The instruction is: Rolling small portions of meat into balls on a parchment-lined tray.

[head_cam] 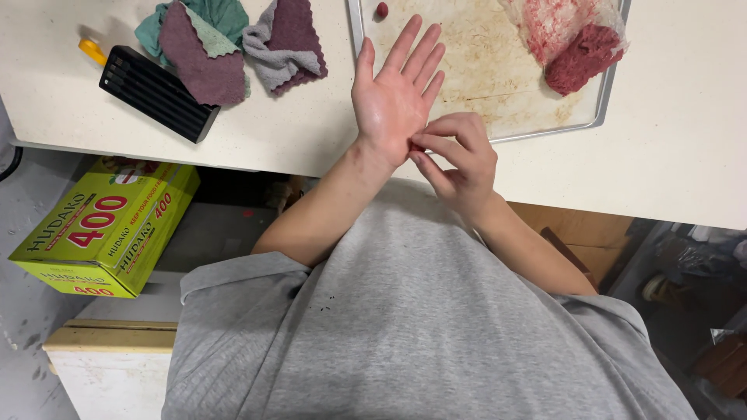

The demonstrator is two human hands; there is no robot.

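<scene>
Pale speckled countertop [257,132], person in grey shirt at its edge. Right hand [459,159] has fingertips pinched together at the heel of the left palm, seemingly on a small red bit, too small to tell. Left hand [395,97] flat, palm up, fingers spread, holding nothing. Beyond: smeared metal tray [475,74], minced meat lump [582,56] on plastic wrap, small meatball [382,10], folded cloths [233,43], black holder [158,93].
</scene>
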